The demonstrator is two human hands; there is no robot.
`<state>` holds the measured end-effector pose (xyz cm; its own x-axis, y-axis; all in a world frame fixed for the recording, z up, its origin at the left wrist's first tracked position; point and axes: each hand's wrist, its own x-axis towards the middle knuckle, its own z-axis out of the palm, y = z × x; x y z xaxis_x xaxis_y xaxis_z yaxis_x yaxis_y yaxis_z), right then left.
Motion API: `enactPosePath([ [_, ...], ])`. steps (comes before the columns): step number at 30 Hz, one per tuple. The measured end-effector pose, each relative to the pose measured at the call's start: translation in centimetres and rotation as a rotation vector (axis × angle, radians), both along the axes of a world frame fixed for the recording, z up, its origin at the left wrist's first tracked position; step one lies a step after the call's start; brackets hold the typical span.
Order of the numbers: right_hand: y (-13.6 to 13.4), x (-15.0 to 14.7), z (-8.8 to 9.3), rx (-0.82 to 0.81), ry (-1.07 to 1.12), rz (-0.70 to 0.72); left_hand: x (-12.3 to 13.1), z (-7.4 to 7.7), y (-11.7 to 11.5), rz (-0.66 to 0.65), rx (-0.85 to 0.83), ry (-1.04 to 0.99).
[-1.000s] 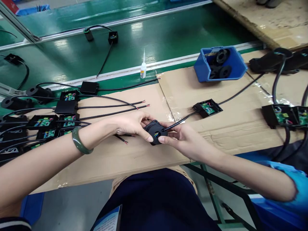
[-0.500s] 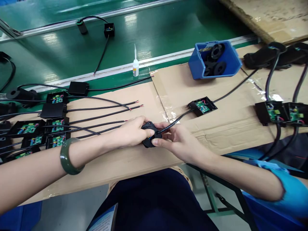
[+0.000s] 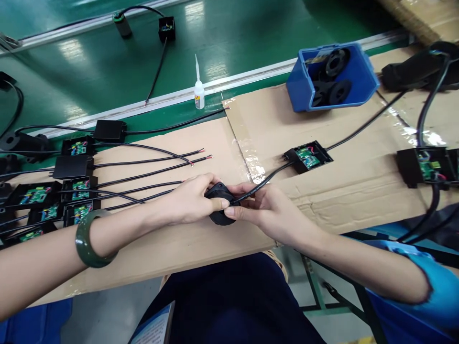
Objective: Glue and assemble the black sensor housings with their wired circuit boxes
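Both hands grip a round black plastic part (image 3: 219, 217) just above the cardboard sheet (image 3: 201, 243). My left hand (image 3: 195, 198) holds its left side, thumb across the face. My right hand (image 3: 263, 205) pinches its right edge, where a black cable (image 3: 270, 177) leaves it. That cable runs to an open black box (image 3: 311, 157) with a green circuit board inside, lying on the cardboard to the right. The underside of the held part and several fingertips are hidden.
Several black boxes with circuit boards (image 3: 79, 189) and stripped cables lie at left. A small white dropper bottle (image 3: 199, 94) stands behind. At back right sits a blue bin (image 3: 301, 86) holding black round parts. Another wired box (image 3: 425, 167) is at far right.
The black part has turned in my fingers; the blue seen at its middle is now covered. My view has shifted slightly. Both hands keep their hold.
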<state>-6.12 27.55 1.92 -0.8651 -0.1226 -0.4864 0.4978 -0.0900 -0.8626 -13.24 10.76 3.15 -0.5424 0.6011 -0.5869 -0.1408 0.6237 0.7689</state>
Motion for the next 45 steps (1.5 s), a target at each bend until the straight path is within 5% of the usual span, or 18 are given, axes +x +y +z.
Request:
enactPosePath([
  [9,0.5,0.5,-0.9,0.087,0.054,0.034,1.2,1.4,0.6,-0.102,-0.111,0.216],
  [14,0.4,0.7,-1.1,0.096,0.126,0.083,2.4,0.9,1.1,-0.05,-0.162,0.332],
  [22,-0.1,0.5,-0.3,0.005,0.011,-0.02,2.8,0.2,0.9,0.027,-0.114,0.331],
  [27,-0.6,0.2,0.0,-0.001,-0.058,-0.103,1.7,0.8,1.2,-0.054,-0.167,0.298],
  [37,1.0,-0.3,0.5,-0.1,0.034,0.158,0.1,1.5,0.9,-0.077,-0.149,0.084],
  [45,0.3,0.0,0.1,-0.076,0.075,0.18,-0.1,0.8,0.0,-0.057,-0.009,0.087],
])
